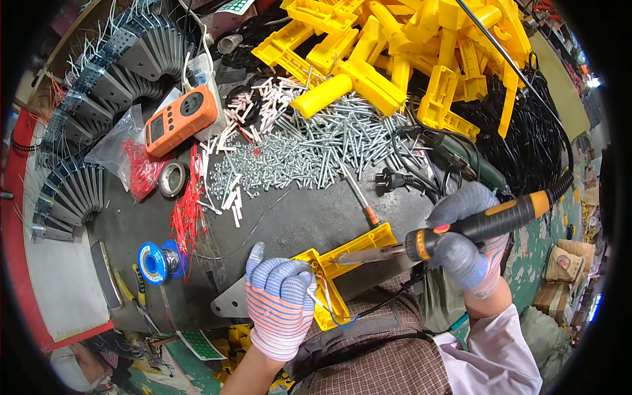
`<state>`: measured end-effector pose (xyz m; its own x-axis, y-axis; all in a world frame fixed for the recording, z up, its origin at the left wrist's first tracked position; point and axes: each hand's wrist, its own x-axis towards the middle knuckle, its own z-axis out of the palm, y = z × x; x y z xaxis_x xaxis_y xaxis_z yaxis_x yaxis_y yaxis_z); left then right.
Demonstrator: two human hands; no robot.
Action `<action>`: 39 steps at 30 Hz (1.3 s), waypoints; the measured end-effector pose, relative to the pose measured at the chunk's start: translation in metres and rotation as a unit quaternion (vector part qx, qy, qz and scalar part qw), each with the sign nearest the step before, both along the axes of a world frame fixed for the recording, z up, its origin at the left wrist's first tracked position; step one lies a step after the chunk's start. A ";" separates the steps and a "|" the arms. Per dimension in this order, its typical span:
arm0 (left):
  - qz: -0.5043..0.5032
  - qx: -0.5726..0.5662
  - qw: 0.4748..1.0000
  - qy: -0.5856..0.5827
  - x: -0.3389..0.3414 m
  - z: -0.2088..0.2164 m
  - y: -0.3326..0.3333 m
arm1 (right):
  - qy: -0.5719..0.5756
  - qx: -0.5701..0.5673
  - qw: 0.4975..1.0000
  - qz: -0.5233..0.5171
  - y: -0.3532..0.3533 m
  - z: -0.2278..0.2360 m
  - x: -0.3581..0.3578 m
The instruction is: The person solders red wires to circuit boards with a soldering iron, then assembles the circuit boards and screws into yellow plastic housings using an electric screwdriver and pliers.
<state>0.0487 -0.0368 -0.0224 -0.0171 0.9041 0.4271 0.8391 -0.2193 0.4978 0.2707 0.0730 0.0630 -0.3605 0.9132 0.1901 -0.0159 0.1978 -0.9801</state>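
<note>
My left hand, in a striped glove, is closed around the edge of a yellow plastic T-shaped half-shell. Wires and small metal parts lie inside the shell, and a black cable leads away from it. A grey metal plate with holes sticks out beside that hand. My right hand, also gloved, grips the black and orange handle of a soldering iron. The iron points left, its tip over the shell near my left fingers; whether it touches cannot be made out.
Screws are heaped on the dark bench beneath piled yellow shells. A screwdriver, a plug, a green power tool, an orange meter, red parts and a blue solder spool lie around. Metal plates line the left.
</note>
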 end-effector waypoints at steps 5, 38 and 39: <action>0.001 0.009 1.000 -0.002 0.000 -0.001 0.001 | -0.082 0.098 0.985 0.112 0.003 0.001 -0.008; -0.024 0.005 1.000 0.012 -0.004 -0.002 -0.001 | -0.232 0.212 0.942 0.115 -0.005 0.008 -0.032; -0.026 0.001 1.000 0.010 -0.004 -0.002 -0.001 | -0.217 0.211 0.947 0.102 -0.006 0.007 -0.032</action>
